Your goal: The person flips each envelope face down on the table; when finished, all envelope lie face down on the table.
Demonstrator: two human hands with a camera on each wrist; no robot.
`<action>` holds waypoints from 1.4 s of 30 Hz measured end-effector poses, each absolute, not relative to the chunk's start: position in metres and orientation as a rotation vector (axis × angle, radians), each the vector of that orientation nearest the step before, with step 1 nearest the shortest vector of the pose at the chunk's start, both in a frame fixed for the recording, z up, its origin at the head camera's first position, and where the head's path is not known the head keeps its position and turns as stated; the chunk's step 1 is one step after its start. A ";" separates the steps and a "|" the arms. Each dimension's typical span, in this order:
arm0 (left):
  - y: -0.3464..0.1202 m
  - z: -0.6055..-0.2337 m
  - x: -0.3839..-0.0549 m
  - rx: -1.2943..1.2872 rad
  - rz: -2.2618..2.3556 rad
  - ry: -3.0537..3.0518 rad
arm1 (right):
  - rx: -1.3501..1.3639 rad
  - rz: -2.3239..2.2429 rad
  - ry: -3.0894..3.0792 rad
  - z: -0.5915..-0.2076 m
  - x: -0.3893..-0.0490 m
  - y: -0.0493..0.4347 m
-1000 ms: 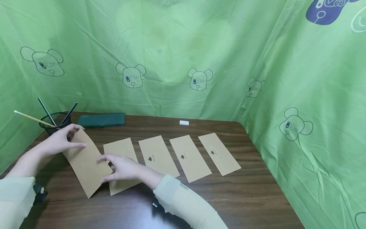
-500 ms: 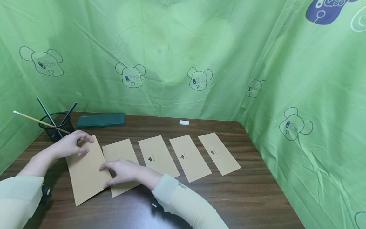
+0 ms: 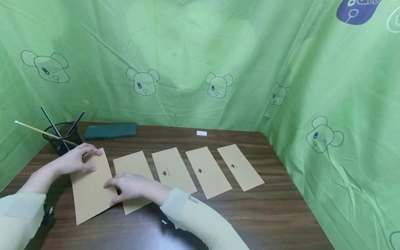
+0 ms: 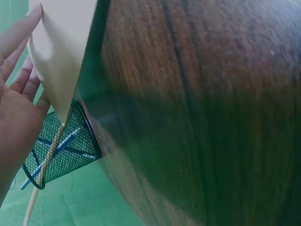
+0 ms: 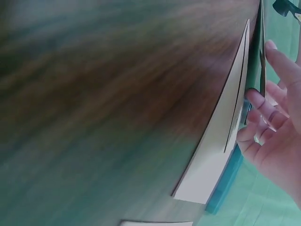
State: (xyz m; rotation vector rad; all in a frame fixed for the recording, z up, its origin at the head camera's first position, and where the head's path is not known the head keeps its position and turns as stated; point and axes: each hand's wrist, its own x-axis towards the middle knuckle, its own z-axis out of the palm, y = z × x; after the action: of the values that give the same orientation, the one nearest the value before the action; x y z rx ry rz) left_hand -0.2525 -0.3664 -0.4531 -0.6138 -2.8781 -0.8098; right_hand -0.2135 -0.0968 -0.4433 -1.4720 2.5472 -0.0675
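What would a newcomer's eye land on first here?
Probably the bright green curtain with its bear-head outlines, filling the background. Next, the brown paper at the table's left, held at its far end by the left hand and at its right edge by the right hand. Then the row of four similar papers stretching to the right.

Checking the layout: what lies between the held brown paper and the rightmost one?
Head view: three brown papers, the leftmost partly behind the right hand.
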 end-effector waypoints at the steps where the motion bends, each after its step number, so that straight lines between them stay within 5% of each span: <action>1: -0.366 -0.454 -0.253 -0.625 -0.803 -2.871 | -1.467 -0.056 2.551 -0.444 -0.213 -0.098; 21: -0.366 -0.467 -0.265 -0.702 -0.701 -2.919 | -1.511 -0.004 2.488 -0.447 -0.222 -0.090; 42: -0.297 -0.457 -0.256 -0.677 -0.736 -3.001 | -1.728 0.091 2.497 -0.422 -0.229 -0.016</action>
State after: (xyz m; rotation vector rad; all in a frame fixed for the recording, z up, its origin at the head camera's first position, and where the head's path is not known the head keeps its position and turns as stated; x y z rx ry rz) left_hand -0.2561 -0.2968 -0.4571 -0.6772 -3.0012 -0.7362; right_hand -0.2288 -0.0158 -0.4216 -1.7276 2.4966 0.0910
